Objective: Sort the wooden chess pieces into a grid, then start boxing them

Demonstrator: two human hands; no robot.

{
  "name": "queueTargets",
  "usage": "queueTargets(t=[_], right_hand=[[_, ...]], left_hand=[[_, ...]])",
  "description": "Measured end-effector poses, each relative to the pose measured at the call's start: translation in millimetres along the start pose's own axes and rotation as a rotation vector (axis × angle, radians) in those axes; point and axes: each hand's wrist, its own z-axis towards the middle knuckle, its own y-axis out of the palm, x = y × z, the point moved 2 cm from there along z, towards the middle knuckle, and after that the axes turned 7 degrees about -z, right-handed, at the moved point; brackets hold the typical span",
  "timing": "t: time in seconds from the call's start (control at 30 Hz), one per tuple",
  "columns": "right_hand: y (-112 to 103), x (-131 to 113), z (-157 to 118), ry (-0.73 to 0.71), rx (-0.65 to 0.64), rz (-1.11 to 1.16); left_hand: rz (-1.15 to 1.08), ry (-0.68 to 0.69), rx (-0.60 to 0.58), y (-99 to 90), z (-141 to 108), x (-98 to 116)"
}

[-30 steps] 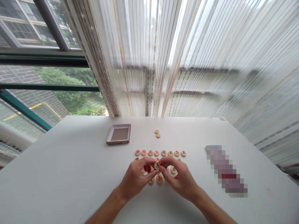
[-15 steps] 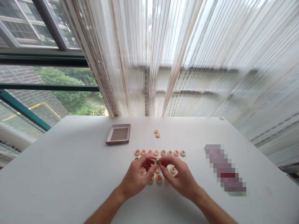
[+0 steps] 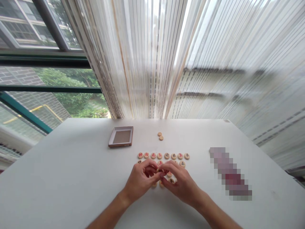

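Round wooden pieces with red and black characters stand in rows on the white table; the far row [image 3: 166,156] shows in full. Above the nearer rows my left hand [image 3: 140,178] and my right hand [image 3: 182,179] meet at the fingertips. Between them is one wooden piece [image 3: 159,170], mostly hidden by the fingers and tilted so its character cannot be read. Both hands pinch it. Several pieces beneath the hands are partly covered. A piece with a black character [image 3: 171,180] shows beside my right hand's fingers.
Two blank-looking wooden pieces [image 3: 161,138] lie beyond the rows. A shallow open box or lid [image 3: 121,136] sits at the back left of the table [image 3: 71,178]. To the right lies a long pixelated object [image 3: 230,173]. Striped curtains and a window stand behind.
The piece between my fingers has turned from facing the camera to a tilted pose. My right hand has shifted slightly left, uncovering pieces on its far side.
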Motion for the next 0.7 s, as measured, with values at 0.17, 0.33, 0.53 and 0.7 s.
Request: queueTargets(t=[0.17,0.33,0.53,0.7], right_hand=[[-0.1,0.6,-0.4,0.011,-0.047,0.002],[-0.1,1.1,0.7,0.026,-0.062,-0.003],[-0.5,1.6,-0.2,0.047,-0.050,-0.029],[-1.5,4.0,0.0,0.055,-0.022,-0.054]], left_hand=[[-0.042,-0.004,-0.008,2.8,-1.7,0.0],[-0.024,0.011,-0.024,3.5,-2.0,2.8],[0.087,0.059,-0.024,3.9,-3.1,3.9],[0.150,0.099,-0.033,3.7,-2.4,5.7]])
